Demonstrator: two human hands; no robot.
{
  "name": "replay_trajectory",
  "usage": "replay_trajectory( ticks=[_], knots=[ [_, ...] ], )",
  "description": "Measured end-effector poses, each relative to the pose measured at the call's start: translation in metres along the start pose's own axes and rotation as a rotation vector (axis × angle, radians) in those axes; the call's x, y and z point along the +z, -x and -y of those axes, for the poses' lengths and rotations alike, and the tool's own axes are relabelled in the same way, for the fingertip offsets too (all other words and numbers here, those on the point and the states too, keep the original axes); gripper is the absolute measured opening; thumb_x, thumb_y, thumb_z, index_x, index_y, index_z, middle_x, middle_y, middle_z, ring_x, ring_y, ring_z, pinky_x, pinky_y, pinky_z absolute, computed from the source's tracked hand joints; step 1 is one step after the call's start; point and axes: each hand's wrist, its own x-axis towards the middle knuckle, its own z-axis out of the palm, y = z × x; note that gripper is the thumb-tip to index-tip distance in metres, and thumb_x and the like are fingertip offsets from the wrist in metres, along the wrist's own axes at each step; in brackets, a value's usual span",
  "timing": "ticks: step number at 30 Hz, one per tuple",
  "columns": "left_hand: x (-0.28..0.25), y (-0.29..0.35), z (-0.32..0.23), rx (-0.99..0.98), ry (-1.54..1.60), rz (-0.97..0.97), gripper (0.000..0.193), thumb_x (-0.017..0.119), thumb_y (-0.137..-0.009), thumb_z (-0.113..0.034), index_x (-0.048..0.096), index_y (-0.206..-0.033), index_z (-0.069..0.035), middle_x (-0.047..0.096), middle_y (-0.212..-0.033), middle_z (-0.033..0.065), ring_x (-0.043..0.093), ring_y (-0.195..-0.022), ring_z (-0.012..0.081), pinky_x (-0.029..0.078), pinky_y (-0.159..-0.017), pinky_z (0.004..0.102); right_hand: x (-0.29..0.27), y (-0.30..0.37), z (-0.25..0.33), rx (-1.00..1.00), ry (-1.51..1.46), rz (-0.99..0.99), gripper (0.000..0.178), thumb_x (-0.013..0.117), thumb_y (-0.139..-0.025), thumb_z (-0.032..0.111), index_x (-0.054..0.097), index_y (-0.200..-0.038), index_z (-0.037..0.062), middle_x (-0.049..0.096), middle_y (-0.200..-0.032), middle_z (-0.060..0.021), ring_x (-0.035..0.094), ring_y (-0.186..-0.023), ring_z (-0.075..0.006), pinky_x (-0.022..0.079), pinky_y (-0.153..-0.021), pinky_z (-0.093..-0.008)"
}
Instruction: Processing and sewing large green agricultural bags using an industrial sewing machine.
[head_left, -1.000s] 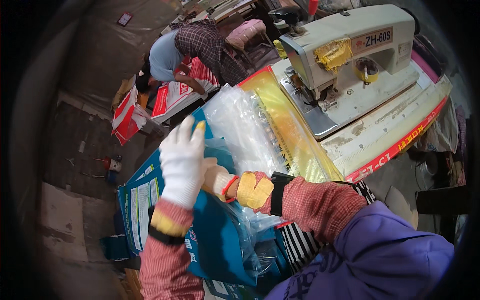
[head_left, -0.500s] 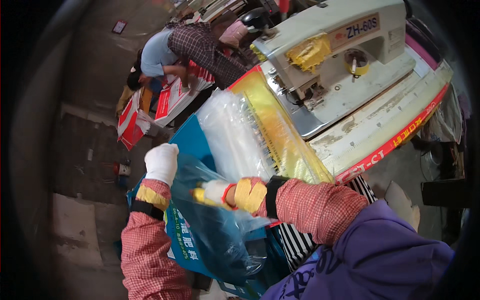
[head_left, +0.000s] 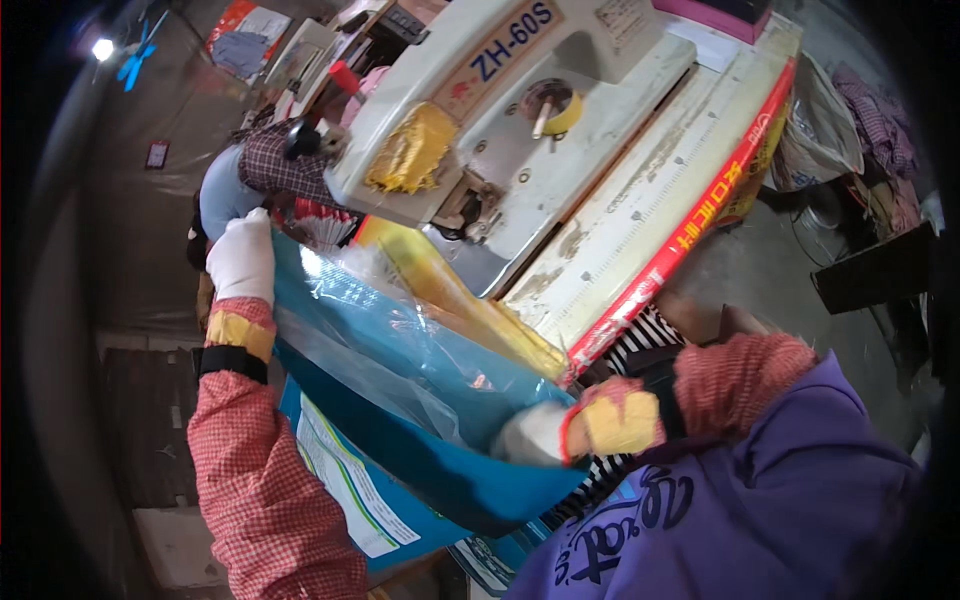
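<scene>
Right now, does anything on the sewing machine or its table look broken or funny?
Yes. The yellow patch on the sewing machine looks odd because its edges are ragged and frayed. The pale tabletop looks worn too, with brownish, scuffed marks.

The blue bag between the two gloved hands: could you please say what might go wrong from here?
The clear film lies creased in the mouth of the blue bag, so it might bunch up. The yellow sheet shows right behind the bag, so it could perhaps get dragged along.
</scene>
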Motion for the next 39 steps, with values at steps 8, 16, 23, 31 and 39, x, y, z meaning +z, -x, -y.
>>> replay_trajectory(
  ticks=[8, 16, 23, 31, 39],
  knots=[
    [-0.018, -0.005, -0.027, 0.042, 0.016, 0.046, 0.019, 0.042, -0.087, -0.013, 0.057, -0.097, -0.012, 0.064, -0.092, 0.0129, 0.065, -0.082, 0.0292, 0.053, -0.065, 0.0392, -0.072, 0.064, -0.033, 0.556, -0.228, -0.913, 0.053, 0.069, -0.072, 0.029, 0.05, -0.115, 0.0062, 0.061, -0.087, -0.0119, 0.059, -0.077, -0.0319, 0.047, -0.064, -0.0408],
    [-0.023, -0.001, -0.033, 0.102, 0.003, 0.037, 0.018, 0.042, -0.086, -0.012, 0.056, -0.098, -0.011, 0.063, -0.093, 0.0141, 0.065, -0.08, 0.0296, 0.053, -0.065, 0.0387, -0.071, 0.044, -0.043, 0.43, -0.419, -0.496, 0.052, 0.065, -0.074, 0.036, 0.054, -0.115, 0.0066, 0.062, -0.085, -0.0145, 0.06, -0.082, -0.0324, 0.047, -0.071, -0.0412],
    [-0.036, -0.027, 0.011, 0.046, 0.052, 0.47, 0.03, 0.041, -0.091, -0.02, 0.059, -0.114, -0.014, 0.06, -0.11, 0.0159, 0.055, -0.105, 0.0351, 0.045, -0.086, 0.0382, -0.082, 0.017, -0.013, 0.168, -0.341, -0.603, 0.035, 0.055, -0.079, 0.033, 0.059, -0.101, 0.0058, 0.062, -0.091, -0.0167, 0.059, -0.089, -0.0337, 0.046, -0.076, -0.0432],
    [0.093, 0.008, -0.159, 0.07, 0.484, -0.168, 0.012, 0.052, -0.078, -0.014, 0.06, -0.085, -0.008, 0.063, -0.078, 0.0114, 0.064, -0.068, 0.0287, 0.05, -0.057, 0.0412, -0.054, 0.071, -0.014, 0.065, -0.322, -0.739, 0.031, 0.053, -0.084, 0.029, 0.056, -0.107, 0.0089, 0.061, -0.077, -0.0144, 0.06, -0.07, -0.0314, 0.046, -0.057, -0.043],
    [0.106, 0.023, -0.191, 0.375, 0.798, -0.528, 0.026, 0.053, -0.074, -0.005, 0.059, -0.099, -0.012, 0.061, -0.082, 0.009, 0.06, -0.073, 0.0285, 0.049, -0.058, 0.0363, -0.02, 0.166, -0.052, 0.71, -0.931, -0.531, 0.029, 0.058, -0.085, 0.02, 0.056, -0.113, 0.0122, 0.061, -0.074, -0.014, 0.059, -0.06, -0.0236, 0.047, -0.055, -0.0323]
  ],
)
